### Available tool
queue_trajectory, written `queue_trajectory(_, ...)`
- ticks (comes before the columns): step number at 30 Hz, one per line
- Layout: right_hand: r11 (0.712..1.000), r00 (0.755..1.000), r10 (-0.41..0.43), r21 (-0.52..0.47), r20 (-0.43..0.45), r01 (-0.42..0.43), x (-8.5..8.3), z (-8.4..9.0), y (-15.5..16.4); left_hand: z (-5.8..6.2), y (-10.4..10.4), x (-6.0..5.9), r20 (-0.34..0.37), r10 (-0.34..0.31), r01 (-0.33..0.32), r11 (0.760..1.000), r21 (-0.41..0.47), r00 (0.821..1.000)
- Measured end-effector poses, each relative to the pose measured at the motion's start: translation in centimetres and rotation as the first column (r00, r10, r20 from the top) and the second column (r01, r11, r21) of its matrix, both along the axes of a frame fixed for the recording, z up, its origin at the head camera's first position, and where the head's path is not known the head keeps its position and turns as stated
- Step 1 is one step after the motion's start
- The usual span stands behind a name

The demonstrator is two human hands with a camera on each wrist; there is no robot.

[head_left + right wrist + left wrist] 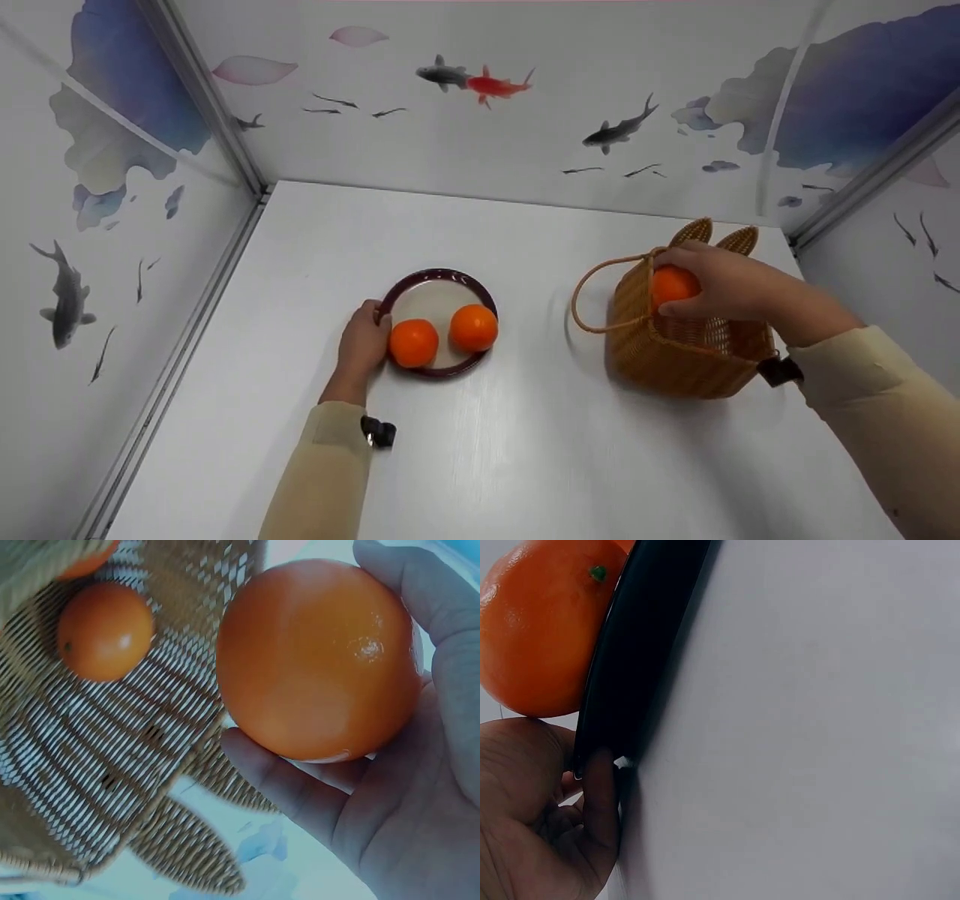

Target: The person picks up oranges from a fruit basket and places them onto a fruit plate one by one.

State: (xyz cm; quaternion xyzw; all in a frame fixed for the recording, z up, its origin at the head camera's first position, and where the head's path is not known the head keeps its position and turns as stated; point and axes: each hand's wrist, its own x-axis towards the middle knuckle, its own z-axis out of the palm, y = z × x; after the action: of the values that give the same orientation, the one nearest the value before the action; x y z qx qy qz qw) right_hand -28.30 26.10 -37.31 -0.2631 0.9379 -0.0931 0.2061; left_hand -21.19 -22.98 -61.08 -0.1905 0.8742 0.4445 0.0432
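At the left, my left hand [363, 342] grips the rim of a round plate [424, 301] with a cream middle and dark maroon edge. Thumb and fingers pinch that edge in the left wrist view. Two oranges rest on the plate: one at the near left [414, 343], another at the right [474, 328]. Over the wicker basket [675, 369], my right hand [731, 289] holds a third orange [319, 660] between thumb and fingers, at the basket's opening. Inside the basket, the right wrist view shows an orange [106, 631] and part of another [86, 562].
The basket has a looped handle [576, 300] on its left side and two woven ears [739, 240] at the back. Plate and basket stand apart on a white table [480, 442]. Walls with painted fish [499, 85] enclose it at the back and sides.
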Motion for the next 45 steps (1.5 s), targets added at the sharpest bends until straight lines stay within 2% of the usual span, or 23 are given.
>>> queue_trajectory(6,0.994,0.999,0.043,-0.099,-0.030,-0.046,1.3,-0.6,-2.0,0.0,-0.1,0.1,-0.017,-0.005,0.005,1.000,-0.016,1.000)
queue_trajectory(14,0.971,0.999,0.003,-0.238,0.032,0.004,3.4,-2.9,-5.2,0.3,0.1,0.0,-0.006,-0.006,0.006,1.000,-0.011,1.000)
queue_trajectory(24,0.943,0.997,0.059,-0.330,0.054,-0.038,5.0,-6.8,-9.2,0.4,0.1,0.1,0.011,0.002,-0.002,1.000,-0.001,1.000)
queue_trajectory(37,0.874,0.995,0.093,-0.481,0.020,-0.072,6.2,-13.2,-13.5,0.2,0.0,0.2,0.000,-0.002,0.002,1.000,-0.028,1.000)
queue_trajectory(41,0.865,0.994,0.111,-0.494,0.023,-0.085,6.4,-15.0,-14.6,0.3,0.0,0.2,-0.003,0.005,-0.005,1.000,-0.020,1.000)
queue_trajectory(45,0.869,0.994,0.101,-0.489,0.028,-0.074,6.4,-16.4,-15.4,0.3,0.0,0.1,0.000,0.007,-0.007,1.000,-0.010,1.000)
